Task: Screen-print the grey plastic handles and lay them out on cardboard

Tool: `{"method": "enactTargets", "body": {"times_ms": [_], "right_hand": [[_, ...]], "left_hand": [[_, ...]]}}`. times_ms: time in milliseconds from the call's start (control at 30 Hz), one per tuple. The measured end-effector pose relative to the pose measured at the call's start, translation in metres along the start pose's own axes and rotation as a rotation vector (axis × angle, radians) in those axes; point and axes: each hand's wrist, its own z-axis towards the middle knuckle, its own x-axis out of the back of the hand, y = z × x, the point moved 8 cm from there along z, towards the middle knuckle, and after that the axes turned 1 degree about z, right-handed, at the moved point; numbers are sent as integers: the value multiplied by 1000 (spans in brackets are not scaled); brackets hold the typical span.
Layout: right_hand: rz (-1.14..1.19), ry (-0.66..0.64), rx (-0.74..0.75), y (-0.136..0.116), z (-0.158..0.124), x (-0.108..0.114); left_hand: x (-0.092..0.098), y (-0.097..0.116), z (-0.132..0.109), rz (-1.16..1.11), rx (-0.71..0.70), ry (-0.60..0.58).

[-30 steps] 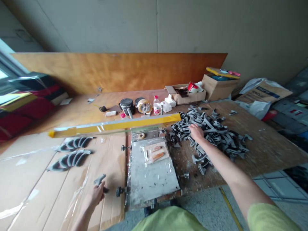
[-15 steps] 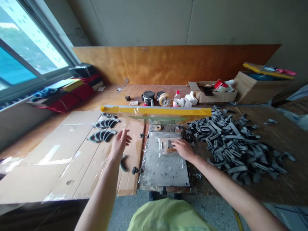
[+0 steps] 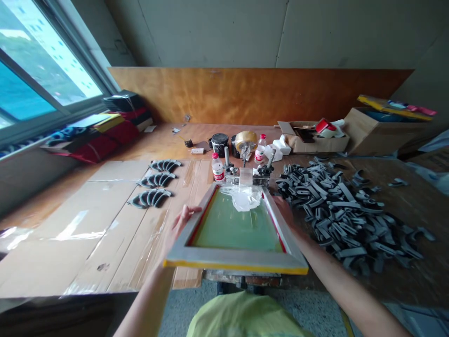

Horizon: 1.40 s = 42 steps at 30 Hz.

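Note:
A screen printing frame (image 3: pixel 234 258) with green mesh and yellow tape edges lies lowered over the metal plate in front of me. My left hand (image 3: pixel 182 222) grips the frame's left side, fingers curled over the edge. My right hand (image 3: pixel 286 213) holds the frame's right side, mostly hidden behind it. A clear plastic patch (image 3: pixel 245 199) is stuck on the mesh near the hinge clamp (image 3: pixel 245 175). To the right of the frame spreads a heap of grey curved plastic parts (image 3: pixel 343 210). Three rows of grey curved parts (image 3: pixel 154 182) lie on cardboard to the left.
Behind the frame stand a black ink can (image 3: pixel 220 142), a tape roll (image 3: pixel 245 139) and two small bottles (image 3: pixel 217 167). Cardboard boxes (image 3: pixel 315 138) sit at the back right. Flat cardboard sheets (image 3: pixel 87 224) cover the left of the table. A window is at the far left.
The frame, raised half a second ago, has swung down flat. My right hand left the plate and my left hand left the cardboard; both now hold the frame's sides.

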Motion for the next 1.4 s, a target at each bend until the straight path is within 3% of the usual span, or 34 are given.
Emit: {"method": "enactTargets", "body": {"times_ms": [67, 133, 267, 400, 500, 667, 767, 867, 967, 1100, 1167, 1267, 1400], "right_hand": [[0, 112, -83, 12, 20, 24], [21, 138, -57, 1, 48, 33], [-39, -125, 91, -51, 96, 3], [-119, -346, 50, -65, 94, -32], [-131, -358, 169, -71, 63, -36], [-48, -442, 479, -82, 17, -18], [8, -474, 455, -79, 26, -14], [11, -351, 363, -76, 34, -18], [24, -239, 382, -79, 12, -24], [104, -263, 457, -78, -12, -18], [140, -260, 397, -73, 7, -10], [143, -239, 216, -64, 59, -2], [19, -207, 47, -47, 113, 11]], "left_hand": [[-3, -39, -11, 43, 133, -86], [-9, -76, -14, 25, 204, -132], [-14, -131, -5, 92, 205, -106], [-16, -151, 0, 101, 206, -143], [-15, -155, -1, 89, 225, -152], [-15, -158, -2, 78, 224, -150], [-15, -158, -2, 71, 229, -132], [-14, -155, -2, 70, 230, -119], [-14, -153, -4, 62, 235, -126], [-14, -149, -6, 60, 240, -117], [-14, -144, -6, 69, 242, -114], [-14, -126, -9, 51, 259, -140], [-9, -81, -10, -48, 256, -194]]}}
